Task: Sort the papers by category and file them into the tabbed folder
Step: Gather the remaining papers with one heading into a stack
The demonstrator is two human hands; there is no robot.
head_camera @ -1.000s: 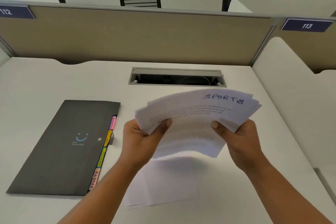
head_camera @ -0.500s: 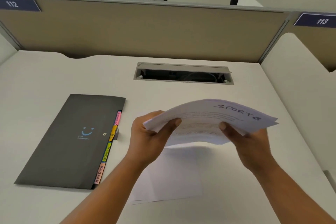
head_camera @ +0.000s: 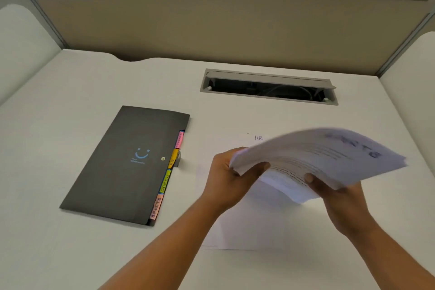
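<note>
The left hand [head_camera: 231, 179] pinches the near left corner of a stack of papers [head_camera: 324, 160]. The right hand [head_camera: 339, 198] pinches the near right edge. The stack is up in the air over the tabletop [head_camera: 70, 242]. It bends in a curve and the sheets fan apart a bit. The word on the top sheet is too blurry to read for sure.

More loose sheets [head_camera: 259, 226] lie flat right under the hands. The far one says "HR" in its corner. The dark folder [head_camera: 127, 162] lies shut on the left, apart from them, with coloured tabs [head_camera: 168, 179] sticking out of its right side.

Here is what I think could go wrong:

- The hands hold only the near side, so the far side hangs free. A sheet could slip out and land on the loose sheets below, and then the kinds get mixed up.
- Blurry or quick reading of a label could send a paper to the wrong pile.
- An arm could brush the flat sheets and push them around.
- A sheet that slides far could drop into the open slot [head_camera: 268, 87] at the back.
- The folder is shut and both hands are full, so opening it one-handed could spill the stack.
</note>
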